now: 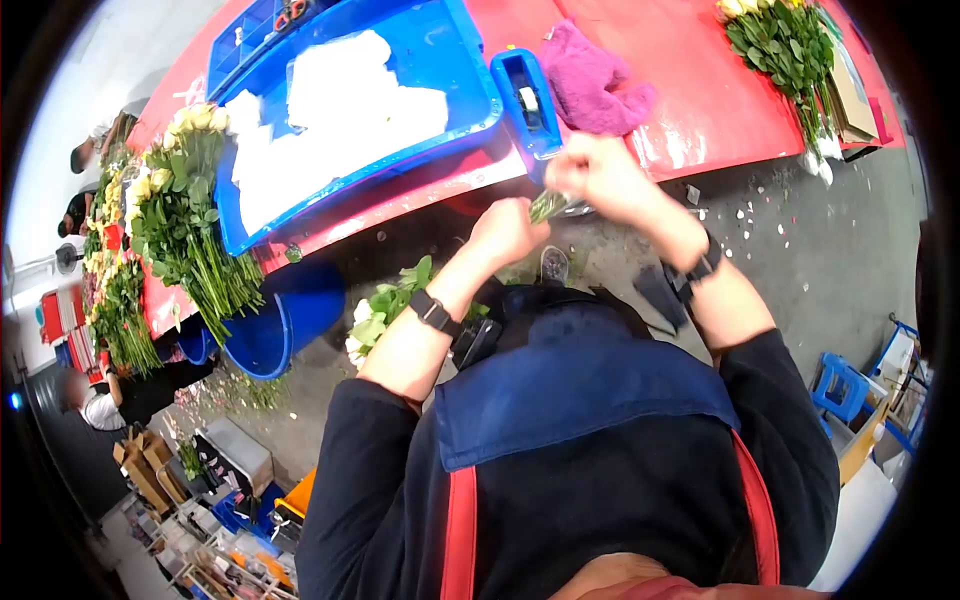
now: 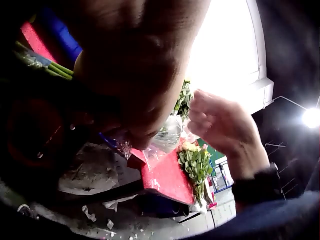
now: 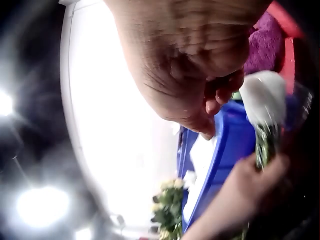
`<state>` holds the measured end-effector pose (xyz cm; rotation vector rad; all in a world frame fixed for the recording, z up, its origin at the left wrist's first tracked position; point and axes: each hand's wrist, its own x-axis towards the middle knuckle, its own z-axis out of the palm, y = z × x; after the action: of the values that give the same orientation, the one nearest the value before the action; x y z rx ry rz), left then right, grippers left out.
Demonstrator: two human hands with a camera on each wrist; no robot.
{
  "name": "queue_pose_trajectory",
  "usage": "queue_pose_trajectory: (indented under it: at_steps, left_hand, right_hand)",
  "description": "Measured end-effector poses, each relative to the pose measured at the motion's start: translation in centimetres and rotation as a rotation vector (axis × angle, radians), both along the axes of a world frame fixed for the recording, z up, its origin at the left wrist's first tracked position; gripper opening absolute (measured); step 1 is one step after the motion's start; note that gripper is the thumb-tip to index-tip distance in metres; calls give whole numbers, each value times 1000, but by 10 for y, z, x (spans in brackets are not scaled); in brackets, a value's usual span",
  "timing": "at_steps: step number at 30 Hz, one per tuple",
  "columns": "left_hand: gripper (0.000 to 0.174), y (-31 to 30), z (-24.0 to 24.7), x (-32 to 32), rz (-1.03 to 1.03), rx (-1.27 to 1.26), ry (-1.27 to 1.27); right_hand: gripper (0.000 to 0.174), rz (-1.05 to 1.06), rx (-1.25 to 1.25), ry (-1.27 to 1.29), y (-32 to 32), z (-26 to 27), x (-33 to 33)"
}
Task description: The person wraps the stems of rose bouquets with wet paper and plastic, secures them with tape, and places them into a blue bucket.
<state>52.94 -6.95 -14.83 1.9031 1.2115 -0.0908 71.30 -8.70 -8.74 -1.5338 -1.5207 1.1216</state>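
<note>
My left hand point(image 1: 508, 232) grips a bunch of green flower stems point(image 1: 546, 206) in front of my body. White blooms and leaves point(image 1: 385, 305) show below my left forearm. In the right wrist view, a smooth white wad point(image 3: 264, 97) sits at the end of the stems, above the left hand point(image 3: 255, 182), with clear shiny film around it. My right hand point(image 1: 605, 178) is raised just beyond the stem ends, apart from them. Its fingers point(image 3: 212, 107) are curled with the thumb against them, and nothing shows between them.
On the red-covered table point(image 1: 690, 130) stand a blue tray point(image 1: 480, 90) of white sheets point(image 1: 340, 120), a narrow blue holder point(image 1: 525, 100) and a purple cloth point(image 1: 590, 80). Rose bunches lie left point(image 1: 180, 210) and right point(image 1: 785, 45). A blue bucket point(image 1: 265, 340) stands below; people are at far left.
</note>
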Motion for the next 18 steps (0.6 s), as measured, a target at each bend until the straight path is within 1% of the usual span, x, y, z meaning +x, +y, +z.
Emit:
queue_pose_trajectory:
  at_steps: [1, 2, 3, 4, 5, 6, 7, 8, 10, 11, 12, 14, 15, 16, 18]
  left_hand:
    - [27, 5, 0, 8, -36, -21, -42]
    - [27, 10, -2, 14, -18, -87, -161]
    - [28, 13, 14, 17, -35, -213, -163]
    - [29, 15, 41, 19, -50, -342, -163]
    - [31, 10, 64, 21, -63, -541, -164]
    - [31, 2, 73, 25, -93, -604, -163]
    - [31, -4, 73, 29, -84, -516, -173]
    - [31, -9, 75, 31, -72, -423, -181]
    - [38, -17, 85, 29, -49, -354, -169]
    - [38, -25, 89, 29, -3, -374, -212]
    - [39, -32, 96, 30, -4, -347, -223]
    - [39, -41, 95, 30, -38, -224, -143]
    - [36, -42, 103, 30, -51, -164, -97]
    - [35, -40, 102, 27, -19, -85, -72]
    - [33, -40, 98, 21, 51, 63, -23]
  right_hand:
    - [17, 72, -67, -66, -24, 5, 1]
    - [17, 145, -131, -134, -46, 9, 5]
    - [12, 80, -157, -124, -63, -3, 10]
    - [9, 1, -178, -51, -72, -19, 18]
    - [14, -108, -127, 213, -75, -27, 17]
    - [21, -215, -70, 478, -77, -31, 17]
    - [35, -165, 28, 354, -74, -35, 24]
    - [36, -115, 26, 422, -66, -47, 34]
    - [36, -11, 33, 562, -45, -73, 48]
    - [33, -69, 338, -45, -32, -40, 38]
    - [33, -73, 671, -275, -17, -21, 33]
    - [30, 94, 750, -315, 0, -39, 32]
    - [24, 198, 760, -397, -1, -45, 34]
    - [22, 288, 688, -563, -8, -49, 34]
    - [20, 230, 723, -500, -21, -61, 30]
